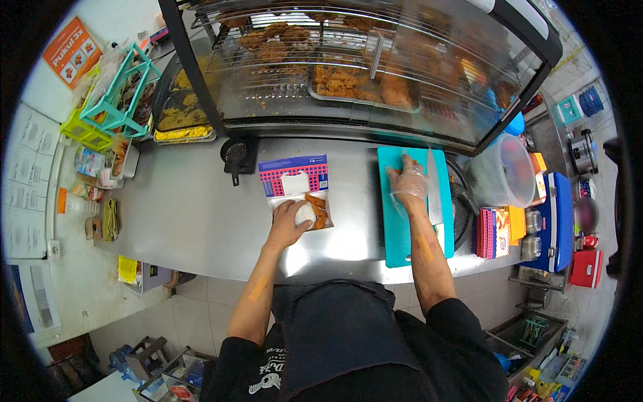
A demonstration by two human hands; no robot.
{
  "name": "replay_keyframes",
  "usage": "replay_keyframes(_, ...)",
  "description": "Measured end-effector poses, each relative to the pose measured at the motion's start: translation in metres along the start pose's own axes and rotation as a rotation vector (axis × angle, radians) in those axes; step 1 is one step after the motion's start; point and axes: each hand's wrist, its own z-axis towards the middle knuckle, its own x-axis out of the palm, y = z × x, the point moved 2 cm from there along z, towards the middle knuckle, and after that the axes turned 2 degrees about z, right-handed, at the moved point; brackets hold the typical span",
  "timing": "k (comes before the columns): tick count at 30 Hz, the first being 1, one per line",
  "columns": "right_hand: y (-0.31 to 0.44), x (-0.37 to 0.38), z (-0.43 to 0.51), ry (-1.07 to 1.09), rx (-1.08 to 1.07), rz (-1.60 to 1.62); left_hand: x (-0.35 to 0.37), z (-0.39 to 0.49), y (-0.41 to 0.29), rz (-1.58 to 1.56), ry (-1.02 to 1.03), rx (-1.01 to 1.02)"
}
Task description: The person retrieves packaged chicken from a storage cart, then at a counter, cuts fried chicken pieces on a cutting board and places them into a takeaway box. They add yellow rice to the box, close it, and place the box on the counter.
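Note:
A printed cardboard food box [294, 173] stands with its lid up on the steel counter. Inside lie a white wrapped bundle [304, 213] and pieces of fried chicken [317, 208]. My bare left hand [289, 221] rests over the box, its fingers on or beside the white bundle; whether they grip it is hidden. In a clear plastic glove, my right hand [408, 180] is at the upper part of a teal cutting board [397, 241]. A small brown piece shows near its fingertips, but a hold on it cannot be told. Right of that hand lies a large knife [433, 186].
A glass display cabinet [301, 120] of fried chicken borders the counter's far side. Left of the box stands a black device with a handle [236, 156]. At right are a black round pan [464, 211], a clear plastic tub [502, 171], folded boxes [485, 233] and a blue cooler [555, 221].

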Motion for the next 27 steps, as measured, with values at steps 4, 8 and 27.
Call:
replay_keyframes(4,-0.024,0.019,0.007,0.049,-0.130,0.026,0.003,-0.001,-0.002,0.035,-0.035,0.041)
replay_keyframes(8,-0.051,0.043,0.021,0.115,-0.015,1.003,0.001,-0.006,-0.007,0.091,-0.082,0.096)
replay_keyframes(27,0.114,0.068,-0.104,0.897,-0.342,0.924,0.005,-0.009,-0.006,0.108,-0.087,-0.034)
